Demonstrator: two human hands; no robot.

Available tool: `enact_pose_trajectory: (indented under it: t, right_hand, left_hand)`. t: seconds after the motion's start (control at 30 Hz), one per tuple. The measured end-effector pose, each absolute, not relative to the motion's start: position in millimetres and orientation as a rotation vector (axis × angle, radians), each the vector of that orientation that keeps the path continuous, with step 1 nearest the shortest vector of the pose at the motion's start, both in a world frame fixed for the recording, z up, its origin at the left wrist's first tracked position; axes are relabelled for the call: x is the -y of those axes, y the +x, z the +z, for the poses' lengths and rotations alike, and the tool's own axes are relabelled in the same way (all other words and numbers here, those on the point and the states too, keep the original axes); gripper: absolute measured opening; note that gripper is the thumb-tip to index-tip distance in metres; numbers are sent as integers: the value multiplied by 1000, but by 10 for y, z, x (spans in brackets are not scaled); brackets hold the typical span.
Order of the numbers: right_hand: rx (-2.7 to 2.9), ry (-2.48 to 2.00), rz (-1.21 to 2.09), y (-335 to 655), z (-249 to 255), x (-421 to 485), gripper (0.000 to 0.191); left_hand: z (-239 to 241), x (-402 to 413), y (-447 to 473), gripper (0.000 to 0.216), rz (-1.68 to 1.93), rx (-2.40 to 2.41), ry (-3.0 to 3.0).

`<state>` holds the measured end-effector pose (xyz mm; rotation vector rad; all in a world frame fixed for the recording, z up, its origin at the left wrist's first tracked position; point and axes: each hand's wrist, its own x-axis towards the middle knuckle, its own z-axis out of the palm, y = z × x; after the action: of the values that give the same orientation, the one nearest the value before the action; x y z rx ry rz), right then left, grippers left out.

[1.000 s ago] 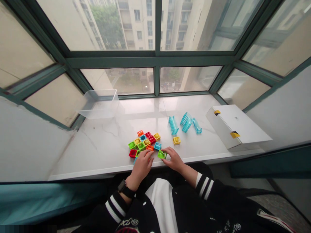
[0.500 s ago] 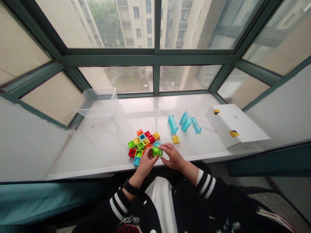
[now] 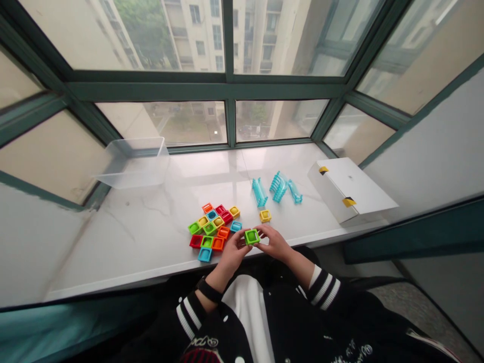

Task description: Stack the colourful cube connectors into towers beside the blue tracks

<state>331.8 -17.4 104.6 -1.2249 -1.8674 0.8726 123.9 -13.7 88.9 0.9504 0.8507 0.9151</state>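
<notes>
Green block (image 3: 251, 237) has turned since earlier frame, lying between left hand (image 3: 233, 254) and right hand (image 3: 276, 243), fingers of both pinching it, near surface (image 3: 151, 232) front edge.

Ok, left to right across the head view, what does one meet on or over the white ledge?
Clear plastic bin, nearest blue square plastic block, left hand, held green square plastic block, right hand, rightmost translucent turquoise plastic piece, white rectangular box.

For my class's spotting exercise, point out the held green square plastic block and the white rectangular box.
Green square plastic block (image 3: 251, 237), head view: on its camera-facing side.
White rectangular box (image 3: 357, 185), head view: on its top.
</notes>
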Motion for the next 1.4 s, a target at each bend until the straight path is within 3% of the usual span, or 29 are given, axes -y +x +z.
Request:
enact_pose_trajectory:
  t: [0.3,0.5,0.7,0.83,1.4]
  right_hand:
    - [1844,-1469,884,3757,872,178,43]
    - [1721,-1606,803,4029,650,93,43]
    - [1725,-1717,782,4146,429,23,45]
    - [1745,-1728,779,4168,354,-2,46]
    - [1844,-1696,765,4120,292,12,49]
  left_hand:
    - [683,98,1446,67,818,-843,788]
    - [599,69,1529,46,738,-736,616]
    - [559,14,1572,33,745,-1023,1528]
    - [544,8,1522,39,597,-1027,2048]
    - [559,54,1524,59,405,-882,2263]
